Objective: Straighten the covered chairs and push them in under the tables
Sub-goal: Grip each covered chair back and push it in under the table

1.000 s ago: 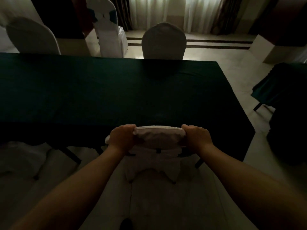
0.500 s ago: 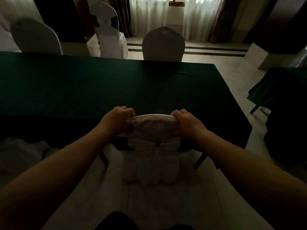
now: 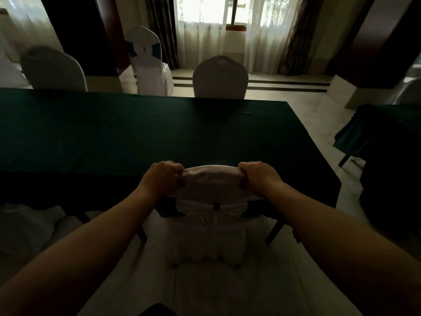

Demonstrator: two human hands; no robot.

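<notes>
With the left hand point(image 3: 163, 177) and right hand point(image 3: 258, 176) each curled round a top corner of the chair point(image 3: 211, 201), whose back stands at the table point(image 3: 136, 137) edge, push evenly on both sides so it slides in square.
</notes>
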